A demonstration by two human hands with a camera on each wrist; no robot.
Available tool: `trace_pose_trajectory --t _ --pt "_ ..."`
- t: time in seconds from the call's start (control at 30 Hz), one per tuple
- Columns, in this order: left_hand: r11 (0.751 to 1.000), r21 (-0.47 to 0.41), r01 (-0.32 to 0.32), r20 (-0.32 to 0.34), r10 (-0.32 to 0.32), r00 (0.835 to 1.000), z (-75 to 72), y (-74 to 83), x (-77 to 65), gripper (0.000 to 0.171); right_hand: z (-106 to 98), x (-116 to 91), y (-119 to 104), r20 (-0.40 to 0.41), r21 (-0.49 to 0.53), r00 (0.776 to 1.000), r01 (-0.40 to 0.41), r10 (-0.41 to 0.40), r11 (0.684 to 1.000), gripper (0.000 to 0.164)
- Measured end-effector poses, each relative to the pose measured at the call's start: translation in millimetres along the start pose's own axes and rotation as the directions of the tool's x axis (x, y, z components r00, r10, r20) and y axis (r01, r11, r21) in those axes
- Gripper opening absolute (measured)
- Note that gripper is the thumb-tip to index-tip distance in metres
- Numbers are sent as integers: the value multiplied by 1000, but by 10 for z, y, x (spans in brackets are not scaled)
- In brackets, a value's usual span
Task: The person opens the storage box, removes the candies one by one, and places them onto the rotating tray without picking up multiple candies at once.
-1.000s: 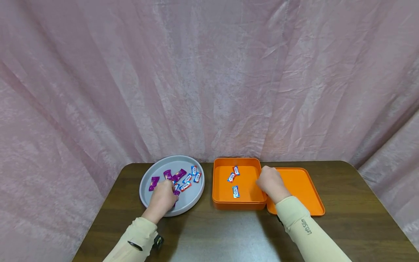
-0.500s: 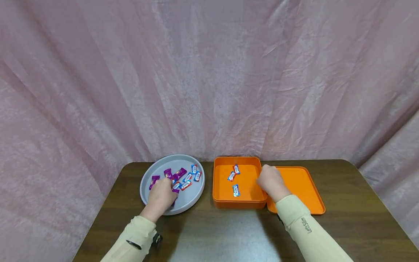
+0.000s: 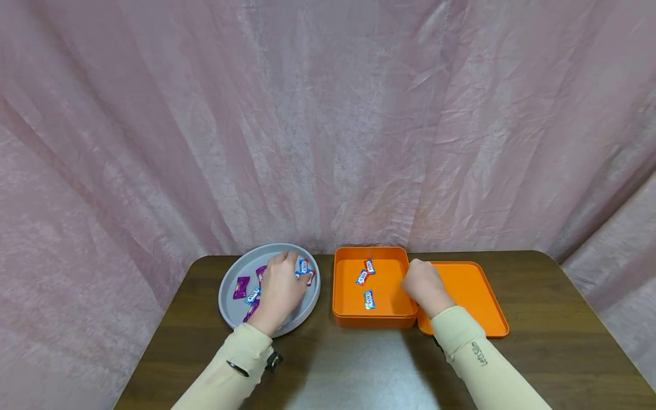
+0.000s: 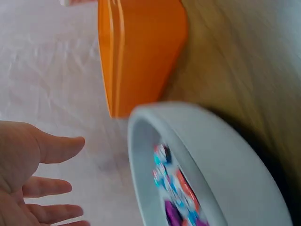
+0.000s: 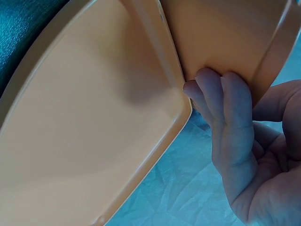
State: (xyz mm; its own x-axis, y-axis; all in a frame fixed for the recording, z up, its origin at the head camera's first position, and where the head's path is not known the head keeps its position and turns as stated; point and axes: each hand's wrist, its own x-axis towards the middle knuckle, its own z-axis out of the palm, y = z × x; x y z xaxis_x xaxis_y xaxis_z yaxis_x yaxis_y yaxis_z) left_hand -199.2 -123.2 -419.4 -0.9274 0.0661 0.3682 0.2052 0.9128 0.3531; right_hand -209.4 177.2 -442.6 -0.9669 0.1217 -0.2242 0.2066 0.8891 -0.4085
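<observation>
My left hand [image 3: 279,290] is over the round grey tray [image 3: 225,310]. In the left wrist view its fingers [image 4: 51,186] are spread, with nothing between them. Wrapped candies lie in the tray: a purple one [image 3: 241,287], a blue-and-white one [image 3: 252,295] and others partly hidden under the hand. My right hand [image 3: 424,285] grips the right wall of the orange box [image 3: 390,296]. The right wrist view shows its fingers [image 5: 237,106] against the outside of that wall and the thumb at the rim. Three small wrapped candies [image 3: 369,299] lie in the box.
An orange lid [image 3: 474,299] lies to the right of the box, partly behind the right forearm. Everything stands on a dark wooden table [image 3: 353,364]. A pink curtain [image 3: 328,125] hangs directly behind the table's far edge.
My left hand has moved right and away from me across the tray, uncovering candies at its left and covering others. My right hand keeps its hold on the box wall.
</observation>
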Motion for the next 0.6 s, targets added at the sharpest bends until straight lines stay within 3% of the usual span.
trace_pose_trajectory --t 0.3,0.6 --pt "997 -42 -71 59 73 996 190 594 77 56 15 8 5 -7 4 1000 -8 8 1000 12" --pt "992 -34 -120 181 124 976 479 957 31 57 12 0 -2 1 7 1000 -14 14 1000 11"
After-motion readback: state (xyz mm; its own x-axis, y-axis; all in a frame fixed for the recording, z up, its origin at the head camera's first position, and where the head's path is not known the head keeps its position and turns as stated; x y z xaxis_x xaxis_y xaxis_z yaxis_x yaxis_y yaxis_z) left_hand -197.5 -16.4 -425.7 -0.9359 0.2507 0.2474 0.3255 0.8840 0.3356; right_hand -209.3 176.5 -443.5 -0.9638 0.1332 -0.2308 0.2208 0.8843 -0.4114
